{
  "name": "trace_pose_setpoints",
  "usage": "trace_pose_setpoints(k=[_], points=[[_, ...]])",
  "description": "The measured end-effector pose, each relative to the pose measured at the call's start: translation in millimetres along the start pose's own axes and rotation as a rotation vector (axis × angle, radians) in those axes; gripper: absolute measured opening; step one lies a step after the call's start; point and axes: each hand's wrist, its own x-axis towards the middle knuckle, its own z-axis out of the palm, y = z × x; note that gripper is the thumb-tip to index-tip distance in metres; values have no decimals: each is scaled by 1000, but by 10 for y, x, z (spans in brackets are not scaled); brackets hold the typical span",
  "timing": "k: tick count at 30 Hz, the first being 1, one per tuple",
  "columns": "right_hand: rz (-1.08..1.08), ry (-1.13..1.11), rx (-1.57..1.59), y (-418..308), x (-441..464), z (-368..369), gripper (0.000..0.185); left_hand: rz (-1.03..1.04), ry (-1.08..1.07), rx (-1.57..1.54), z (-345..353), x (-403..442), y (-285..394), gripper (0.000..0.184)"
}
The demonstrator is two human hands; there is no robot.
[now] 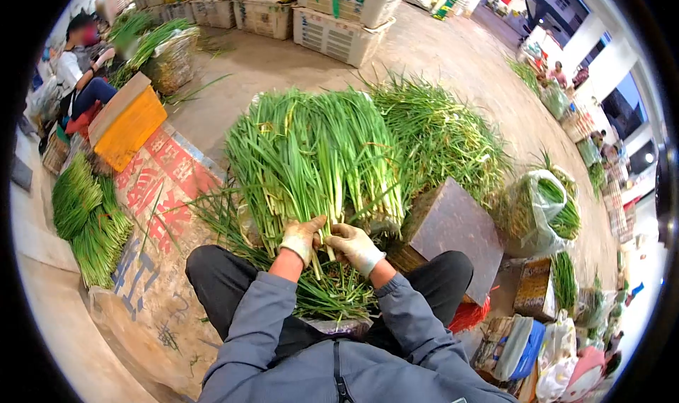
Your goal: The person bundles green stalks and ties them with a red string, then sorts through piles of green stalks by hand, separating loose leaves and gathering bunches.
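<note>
Between my knees a large pile of long green stalks with pale lower ends (311, 148) lies spread out, leaves pointing away from me. My left hand (303, 239), in a whitish glove with bare fingertips, is closed on pale stalk ends at the pile's near edge. Close beside it on the right, my right hand (353, 247), gloved the same way, pinches stalks with thumb and fingers. The two hands nearly touch. Loose green trimmings (332, 293) lie below them, between my legs.
A tangled green heap (442, 137) lies behind right, near a dark board-topped box (453, 237). An orange crate (131, 127) and neat green bundles (88, 219) are at left. Stacked crates (339, 35) stand at the back. A person (85, 77) sits at upper left.
</note>
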Motion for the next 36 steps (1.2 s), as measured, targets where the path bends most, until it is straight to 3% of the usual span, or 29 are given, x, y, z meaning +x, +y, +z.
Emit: trace_pose_setpoints(k=[2, 5, 7, 8, 10, 11, 12, 13, 15, 16, 18, 19, 20, 21, 23, 24, 25, 26, 28, 29, 30, 32, 33, 34, 36], points=[[-26, 125, -124, 46, -91, -4, 35, 17, -9, 33, 24, 19, -106, 101], [-127, 189, -153, 277, -129, -63, 29, 76, 69, 114, 138, -186, -112, 102], [-157, 329, -26, 283, -273, -48, 25, 160, 150, 88, 142, -281, -80, 71], [-123, 371, 78, 347, -337, -64, 24, 189, 292, 17, 126, -202, -75, 51], [-103, 464, 101, 532, -477, -89, 22, 232, 156, -44, -78, -178, -4, 45], [-4, 346, -27, 746, -504, -176, 25, 221, 139, -26, -98, -215, 42, 70], [93, 231, -153, 1104, -453, -331, 28, 235, 221, -19, -116, -221, 19, 83], [154, -9, -775, 1733, -280, -566, 33, 213, 271, 13, -108, -274, 52, 87], [336, -141, -1296, 1393, -520, -451, 46, 177, 308, 105, -130, -318, 79, 95], [156, 179, -1128, 1382, -536, -359, 45, 161, 297, 158, -167, -311, 51, 100], [-214, 325, -761, 873, -568, -77, 43, 178, 219, 237, -210, -297, -28, 83], [-347, 349, -702, 665, -591, 89, 39, 73, 417, 443, -114, -285, -59, 70], [-492, 369, -639, 490, -535, 215, 36, 94, 402, 646, -183, -173, -177, 71], [-555, 432, -812, 449, -445, 299, 41, 178, 371, 658, 5, -527, -47, 74], [-435, 409, -918, 497, -240, 364, 37, 353, 70, 422, -349, -53, -439, 97], [-351, 385, -939, 509, -166, 369, 35, 432, 281, 669, -496, 264, -685, 106], [-332, 387, -897, 463, -189, 399, 33, 456, 206, 594, -605, 496, -817, 106], [-273, 377, -738, 390, -247, 453, 29, 472, 156, 533, -626, 506, -815, 103], [-367, 405, -651, 529, -185, 453, 27, 494, 74, 426, -552, 297, -719, 93], [-371, 396, -662, 519, -190, 443, 27, 437, 17, 346, -401, -17, -544, 72], [-328, 381, -595, 488, -206, 445, 27, 442, 24, 337, -367, -76, -527, 72], [-268, 358, -430, 486, -196, 451, 26, 369, -85, 247, -390, -140, -518, 50], [-324, 397, -516, 639, -73, 372, 26, 488, -65, 192, -446, 1, -605, 63], [-367, 443, -601, 840, -10, 290, 25, 267, 179, 530, -228, -583, -64, 59], [-262, 391, -643, 992, -138, 222, 26, 281, 266, 225, -442, -438, 84, 43]])
